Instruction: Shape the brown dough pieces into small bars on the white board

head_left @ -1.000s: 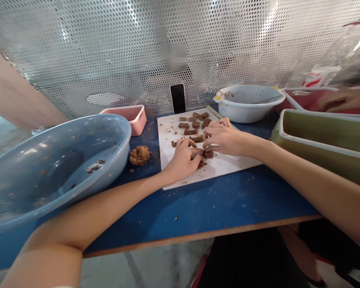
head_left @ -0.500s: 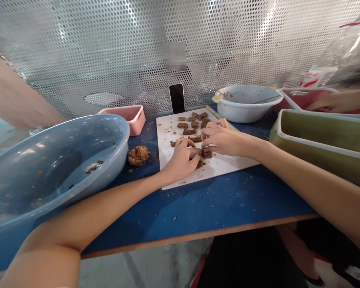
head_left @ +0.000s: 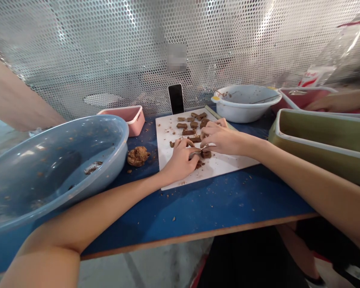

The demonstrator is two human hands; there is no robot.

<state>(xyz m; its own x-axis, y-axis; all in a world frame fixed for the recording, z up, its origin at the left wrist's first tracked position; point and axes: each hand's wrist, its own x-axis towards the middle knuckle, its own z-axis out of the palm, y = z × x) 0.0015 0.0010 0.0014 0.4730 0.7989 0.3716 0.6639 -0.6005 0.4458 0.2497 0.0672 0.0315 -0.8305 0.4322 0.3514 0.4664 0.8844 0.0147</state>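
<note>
Over a white board (head_left: 228,162), both hands meet at a small brown clay-like piece (head_left: 207,154). My left hand (head_left: 181,160) has its thumb and fingers curled at the piece's left side. From the right, my right hand (head_left: 217,137) bends its fingertips down onto the same piece; the fingers partly hide it. Several shaped brown pieces (head_left: 189,132) lie farther back on the board, some short and stubby, others longer. Crumbs (head_left: 199,164) are scattered below my left fingers. To the board's left, a rough brown lump (head_left: 138,156) rests on the blue table (head_left: 198,208).
A large blue basin (head_left: 120,132) stands at left, a pink box (head_left: 137,122) behind it. A phone (head_left: 176,99) leans against the perforated metal panel. At right are a white basin (head_left: 243,112), a green bin (head_left: 318,142) and another person's hand (head_left: 325,103) in a red container.
The hands stay at the same piece, with only slight finger movement. The whole view has shifted very slightly.
</note>
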